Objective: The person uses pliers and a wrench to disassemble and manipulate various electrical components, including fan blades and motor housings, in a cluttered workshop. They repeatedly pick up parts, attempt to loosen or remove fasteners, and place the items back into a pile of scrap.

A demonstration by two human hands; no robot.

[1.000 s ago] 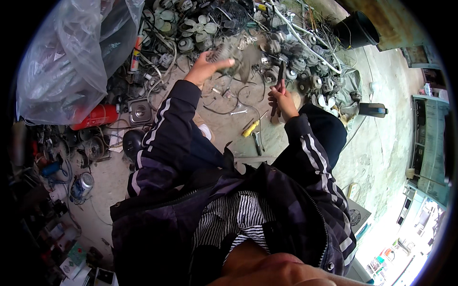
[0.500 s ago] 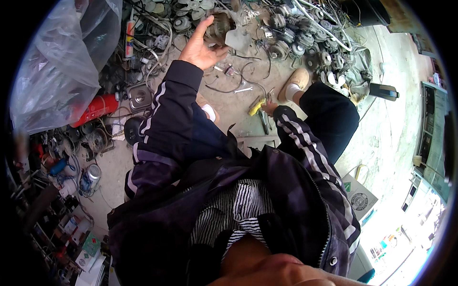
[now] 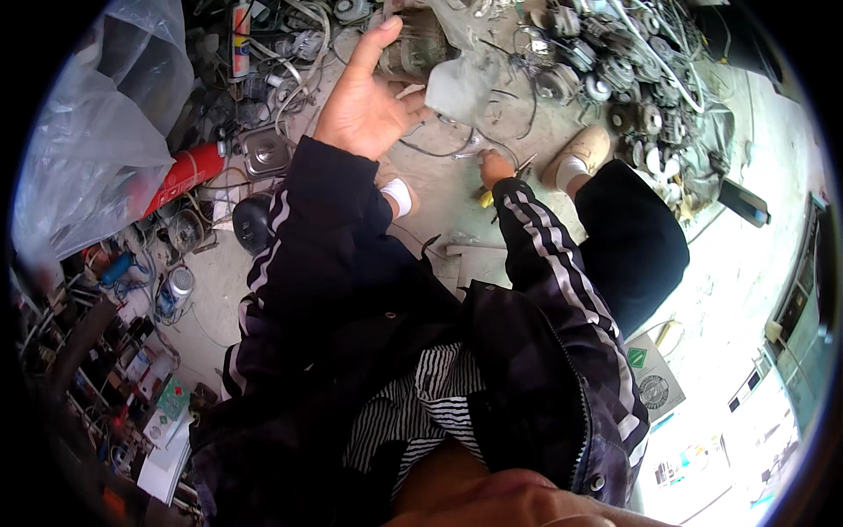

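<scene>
Upper centre: left hand, half curled, holding a fan motor. Just right of it, lower: right hand, grip indiscernible, beside a yellow handle.

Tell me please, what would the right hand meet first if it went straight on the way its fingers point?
The right hand would probably meet the dark cable on the floor, ahead and to its left. Depth is unclear, though, so the hand might pass above it.
</scene>
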